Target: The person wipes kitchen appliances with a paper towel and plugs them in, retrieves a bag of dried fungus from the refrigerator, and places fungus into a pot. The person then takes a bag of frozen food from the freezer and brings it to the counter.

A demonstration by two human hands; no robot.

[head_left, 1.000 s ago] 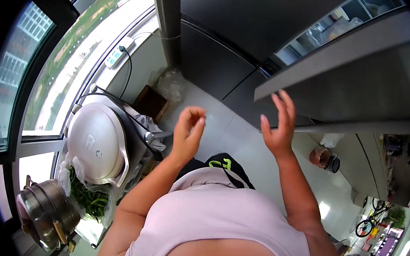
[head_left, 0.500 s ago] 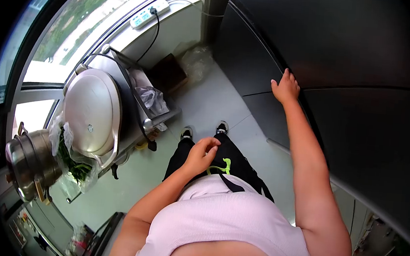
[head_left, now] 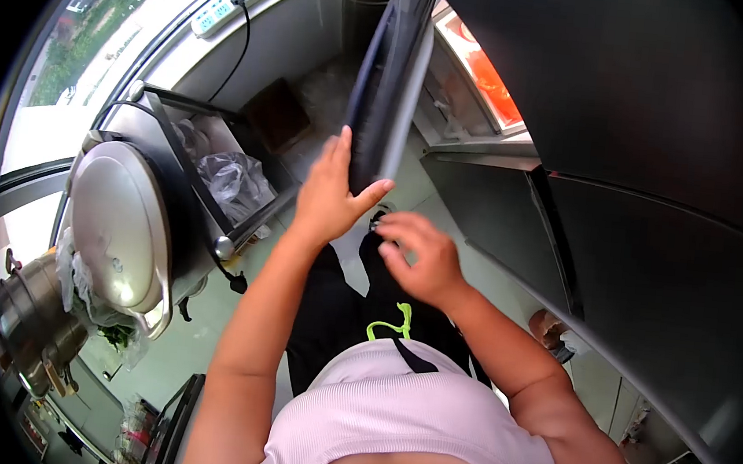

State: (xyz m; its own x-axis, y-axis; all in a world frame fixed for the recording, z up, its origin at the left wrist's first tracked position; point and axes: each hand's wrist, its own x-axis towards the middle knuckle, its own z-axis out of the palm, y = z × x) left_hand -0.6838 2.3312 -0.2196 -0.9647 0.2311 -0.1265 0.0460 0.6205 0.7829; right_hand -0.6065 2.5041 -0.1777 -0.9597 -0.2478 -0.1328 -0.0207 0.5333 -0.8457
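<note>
A dark refrigerator door (head_left: 383,83) stands swung open, seen nearly edge-on. My left hand (head_left: 330,195) straddles its near edge, fingers along the outer face and thumb on the inner side. Close by on the right, my right hand (head_left: 426,259) hangs in the air in front of my legs. Its fingers are loosely bent, somewhat blurred, with nothing visible in them. Behind the door, the opened compartment shows a drawer front (head_left: 463,90) and a bright orange-red item (head_left: 495,84), whose kind I cannot make out.
On the left, a large lidded pan (head_left: 120,223) sits on a rack holding plastic bags (head_left: 230,184). A steel pot (head_left: 33,313) stands beyond it. A power strip (head_left: 230,6) lies on the windowsill. Other dark refrigerator doors (head_left: 669,267) stay closed on the right.
The refrigerator door has swung open toward the left. My right hand has left the door edge and moved in front of my body. My left hand has risen onto the door.
</note>
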